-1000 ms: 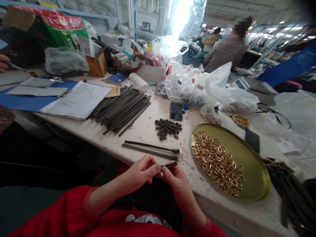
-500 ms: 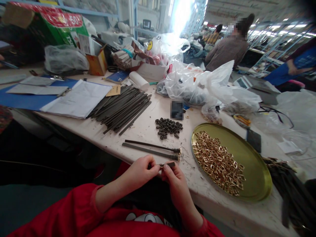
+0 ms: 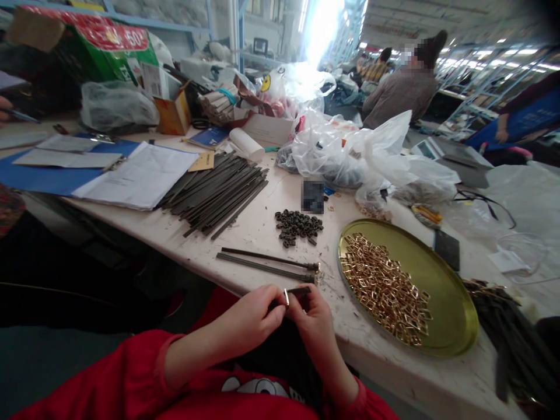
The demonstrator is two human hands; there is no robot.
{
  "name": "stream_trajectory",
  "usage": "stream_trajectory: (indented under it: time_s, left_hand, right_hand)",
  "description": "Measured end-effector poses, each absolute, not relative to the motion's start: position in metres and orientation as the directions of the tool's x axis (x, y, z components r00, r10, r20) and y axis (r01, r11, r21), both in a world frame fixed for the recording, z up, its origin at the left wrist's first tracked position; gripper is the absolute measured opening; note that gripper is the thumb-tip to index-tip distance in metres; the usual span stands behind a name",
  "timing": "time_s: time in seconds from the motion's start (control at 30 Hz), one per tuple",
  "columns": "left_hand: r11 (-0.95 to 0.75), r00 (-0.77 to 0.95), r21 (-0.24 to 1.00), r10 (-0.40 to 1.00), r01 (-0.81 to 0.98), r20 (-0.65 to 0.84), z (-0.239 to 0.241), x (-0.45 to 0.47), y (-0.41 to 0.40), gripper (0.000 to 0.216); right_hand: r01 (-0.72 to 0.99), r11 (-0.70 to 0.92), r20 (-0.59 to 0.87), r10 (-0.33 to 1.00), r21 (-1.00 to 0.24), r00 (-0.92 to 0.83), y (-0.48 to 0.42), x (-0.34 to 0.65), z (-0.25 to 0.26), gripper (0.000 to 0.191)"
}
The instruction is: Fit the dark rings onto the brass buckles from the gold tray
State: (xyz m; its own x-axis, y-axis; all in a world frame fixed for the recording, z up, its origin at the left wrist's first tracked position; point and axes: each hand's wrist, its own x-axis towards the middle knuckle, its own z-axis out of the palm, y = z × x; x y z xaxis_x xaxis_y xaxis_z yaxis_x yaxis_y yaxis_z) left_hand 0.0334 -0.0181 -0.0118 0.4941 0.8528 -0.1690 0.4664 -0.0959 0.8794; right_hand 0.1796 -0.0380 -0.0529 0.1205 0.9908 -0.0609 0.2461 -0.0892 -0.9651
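Observation:
Close to the table's front edge, my left hand [image 3: 261,314] and my right hand [image 3: 314,312] meet with fingers closed. Between them is a gold buckle [image 3: 287,297], with a dark strap [image 3: 301,290] whose short end lies across my right fingers. My fingers hide the rest of the strap. Just beyond my hands, two finished-looking dark straps [image 3: 266,266] lie side by side, gold buckles at their right ends. Small dark loops [image 3: 300,226] form a pile farther back. To my right, a round gold-coloured tray [image 3: 450,297] holds many loose gold buckles [image 3: 385,289].
Many dark strips [image 3: 219,189] are heaped at the left, beside papers [image 3: 135,175] on a blue folder. Plastic bags [image 3: 341,146] crowd the back. More dark straps [image 3: 516,338] hang at the right edge. Other people are in the background; a hand with a pen shows at far left.
The gold buckle between my fingers now stands out upright and plainly visible. My left hand has turned slightly and lowered; both hands keep hold of the strap and buckle.

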Motion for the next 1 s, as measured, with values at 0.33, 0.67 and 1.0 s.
stream_trajectory:
  time_s: [0.33, 0.67, 1.0]
  left_hand:
    - [0.319, 0.429, 0.919, 0.814, 0.233, -0.392, -0.024, 0.025, -0.002, 0.02]
    - [0.347, 0.398, 0.868, 0.785, 0.355, -0.475, -0.017, 0.023, 0.004, 0.026]
    - [0.22, 0.351, 0.913, 0.872, 0.343, -0.342, -0.018, 0.027, -0.002, 0.021]
  right_hand:
    - [0.403, 0.194, 0.197, 0.98, -0.894, -0.034, -0.042, 0.18, -0.038, 0.008]
    - [0.016, -0.082, -0.083, 0.979, -0.997, -0.187, -0.033, 0.189, -0.041, 0.015]
    - [-0.363, -0.29, -0.246, 0.955, -0.886, -0.164, -0.028, 0.184, -0.047, 0.019]
